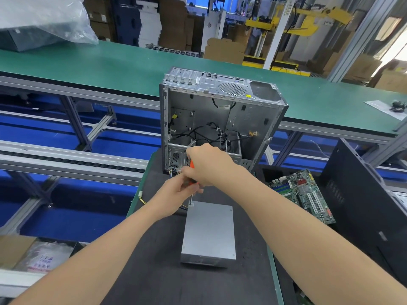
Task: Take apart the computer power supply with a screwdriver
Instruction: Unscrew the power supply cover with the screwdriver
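grey PSU (208, 230) flat on mat, orange screwdriver (192, 167) upright, tip prob. at corner screw

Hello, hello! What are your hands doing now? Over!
Holding screwdriver: right hand on handle, left hand pinching lower. Tip on far-left corner screw of power supply. Nothing in the way.

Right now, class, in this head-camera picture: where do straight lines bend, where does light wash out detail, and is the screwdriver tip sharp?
Head view: the green conveyor looks bowed, a wide-angle effect; daylight at upper right washes out detail; the plastic bag glares white; the screwdriver tip is fairly sharp on the power supply.
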